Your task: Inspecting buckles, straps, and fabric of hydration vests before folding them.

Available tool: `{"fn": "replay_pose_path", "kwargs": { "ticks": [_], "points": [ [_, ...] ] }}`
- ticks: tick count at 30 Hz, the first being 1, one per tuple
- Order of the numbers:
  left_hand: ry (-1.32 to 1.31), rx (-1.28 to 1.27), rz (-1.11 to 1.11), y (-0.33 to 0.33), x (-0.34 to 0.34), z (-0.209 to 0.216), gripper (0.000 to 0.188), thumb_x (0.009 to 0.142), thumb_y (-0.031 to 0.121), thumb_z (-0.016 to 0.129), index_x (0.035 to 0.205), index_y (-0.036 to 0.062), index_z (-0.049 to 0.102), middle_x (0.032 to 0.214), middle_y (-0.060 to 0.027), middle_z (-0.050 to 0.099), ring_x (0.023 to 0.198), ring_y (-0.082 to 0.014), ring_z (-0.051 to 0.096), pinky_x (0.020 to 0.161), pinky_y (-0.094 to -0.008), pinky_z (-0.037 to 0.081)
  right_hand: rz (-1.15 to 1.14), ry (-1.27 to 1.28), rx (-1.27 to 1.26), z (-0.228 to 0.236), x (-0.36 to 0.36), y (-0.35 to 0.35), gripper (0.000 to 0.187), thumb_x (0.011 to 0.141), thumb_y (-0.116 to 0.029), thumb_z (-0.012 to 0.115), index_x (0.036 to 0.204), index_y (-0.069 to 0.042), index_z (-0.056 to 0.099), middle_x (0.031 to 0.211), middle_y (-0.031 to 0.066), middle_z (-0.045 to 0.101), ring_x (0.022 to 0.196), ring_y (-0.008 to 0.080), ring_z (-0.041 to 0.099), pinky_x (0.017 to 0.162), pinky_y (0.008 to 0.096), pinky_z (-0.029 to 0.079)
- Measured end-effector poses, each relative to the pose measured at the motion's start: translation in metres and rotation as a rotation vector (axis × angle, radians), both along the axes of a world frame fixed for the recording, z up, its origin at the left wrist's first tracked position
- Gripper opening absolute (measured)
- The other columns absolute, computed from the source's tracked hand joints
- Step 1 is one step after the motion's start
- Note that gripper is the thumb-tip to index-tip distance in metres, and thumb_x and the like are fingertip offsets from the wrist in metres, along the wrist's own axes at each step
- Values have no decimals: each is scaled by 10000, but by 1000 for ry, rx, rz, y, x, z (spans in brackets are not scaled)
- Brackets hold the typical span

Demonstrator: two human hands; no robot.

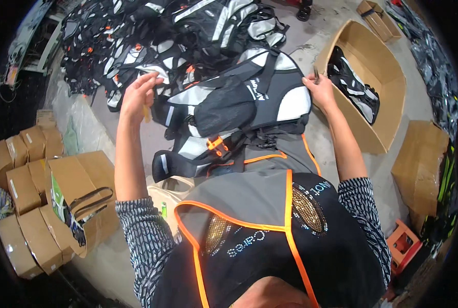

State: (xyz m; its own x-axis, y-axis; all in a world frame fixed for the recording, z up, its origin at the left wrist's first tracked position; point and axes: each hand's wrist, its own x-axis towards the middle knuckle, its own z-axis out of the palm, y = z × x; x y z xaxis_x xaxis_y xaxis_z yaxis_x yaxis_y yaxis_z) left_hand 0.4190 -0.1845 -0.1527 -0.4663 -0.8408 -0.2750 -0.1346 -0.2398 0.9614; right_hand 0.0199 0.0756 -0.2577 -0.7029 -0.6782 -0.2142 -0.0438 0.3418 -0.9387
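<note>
A black, grey and white backpack (223, 105) with an orange buckle (217, 145) lies across my lap, over a grey apron with orange trim (239, 197). My right hand (321, 92) is closed at the pack's right edge, its fingertips against the white panel. A small dark tool (316, 75) sticks up from that hand; its kind is too small to tell. To the left of the pack, my left hand (139, 97) is raised with its fingers drawn together. Something thin and yellowish (146, 113) shows beneath it; what the fingers hold is hidden.
A large heap of similar black and white packs (152, 46) covers the area ahead. At right stands an open carton (393, 77) with a black and white pack (352, 84) inside. Cardboard boxes (28, 195) are stacked at left, and a red plastic stool (403, 246) is at lower right.
</note>
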Motion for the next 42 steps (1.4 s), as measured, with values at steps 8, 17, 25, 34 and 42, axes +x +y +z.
{"fn": "replay_pose_path", "kwargs": {
  "ticks": [8, 17, 25, 34, 42],
  "points": [
    [-163, 14, 33, 41, 91, -29, 221, 865, 135, 581, 1065, 47, 609, 882, -43, 668, 446, 1, 339, 406, -134, 267, 286, 168, -113, 60, 73, 0, 276, 807, -45, 570, 1080, -21, 540, 830, 37, 583, 726, 85, 504, 635, 186, 390],
    [14, 138, 130, 69, 83, -81, 127, 862, 123, 583, 974, 65, 580, 774, -55, 645, 436, -23, 344, 391, -154, 267, 433, -782, -97, 84, 146, -33, 111, 858, -87, 575, 943, -19, 551, 725, 52, 565, 488, 52, 391, 467, 189, 308],
    [246, 238, 124, 68, 71, -74, 46, 850, 80, 572, 888, 72, 547, 684, -62, 609, 423, -50, 358, 384, -169, 266, 431, -927, -176, 90, 149, -44, 166, 862, -114, 598, 728, -43, 531, 604, 56, 525, 394, 18, 278, 415, 178, 245],
    [363, 130, 219, 58, 57, -40, 84, 840, 77, 571, 917, 43, 573, 718, -89, 632, 400, -38, 339, 375, -169, 267, 93, -903, -566, 57, 56, -48, 117, 881, -128, 570, 817, -31, 556, 618, 42, 518, 381, 36, 308, 414, 209, 287],
    [95, -28, 244, 61, 84, -52, 121, 858, 127, 565, 927, 35, 602, 771, -105, 654, 393, -33, 333, 369, -165, 259, 44, -912, -548, 34, 29, -45, 117, 899, -135, 541, 842, -33, 550, 643, 38, 509, 380, 37, 282, 424, 206, 288]
  ]
}}
